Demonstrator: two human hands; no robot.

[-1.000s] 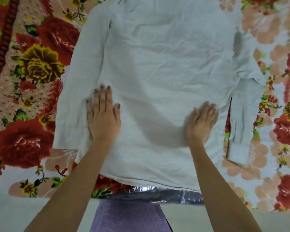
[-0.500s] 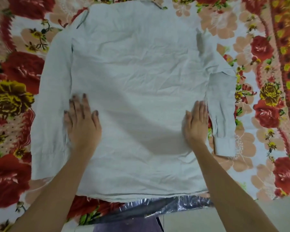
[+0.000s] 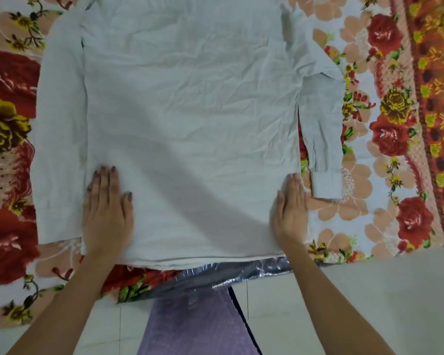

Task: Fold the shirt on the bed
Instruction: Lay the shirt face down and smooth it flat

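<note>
A pale grey-white long-sleeved shirt (image 3: 190, 119) lies spread flat, back side up, on the bed's floral sheet (image 3: 385, 129). Its hem runs along the bed's near edge. The left sleeve lies straight down beside the body; the right sleeve (image 3: 323, 139) bends down, its cuff near my right hand. My left hand (image 3: 107, 208) rests palm down on the shirt's lower left part, fingers together. My right hand (image 3: 291, 211) lies flat on the shirt's lower right edge. Neither hand grips cloth.
The sheet with red, yellow and peach flowers shows on both sides of the shirt. A shiny plastic cover (image 3: 228, 275) hangs at the bed's near edge. Below it are the pale tiled floor (image 3: 369, 303) and my purple garment (image 3: 190, 326).
Both hands have slid outward and toward the hem, flattening the shirt. My right hand went from the body to its right edge. The view has shifted.
</note>
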